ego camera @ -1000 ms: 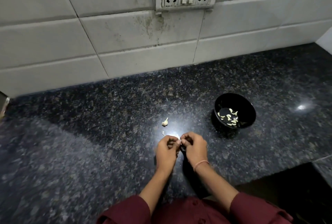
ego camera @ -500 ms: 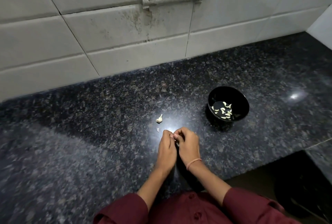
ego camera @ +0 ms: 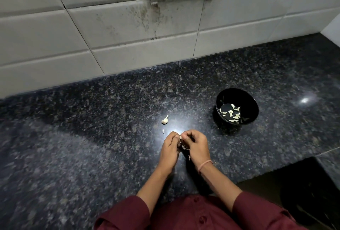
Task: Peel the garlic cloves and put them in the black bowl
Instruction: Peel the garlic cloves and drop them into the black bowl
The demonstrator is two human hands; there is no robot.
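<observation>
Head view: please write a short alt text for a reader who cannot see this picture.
A person's left hand and right hand pinch a small pale garlic clove over a dark speckled granite counter. To their right stands a round black bowl holding peeled white cloves; one loose garlic piece lies beyond the hands.

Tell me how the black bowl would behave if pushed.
The black bowl would probably slide easily: the countertop is polished enough to mirror light. It likely feels light, holding only a few peeled cloves. Its bottom looks narrower than its rim, so a high push might tip it.
</observation>
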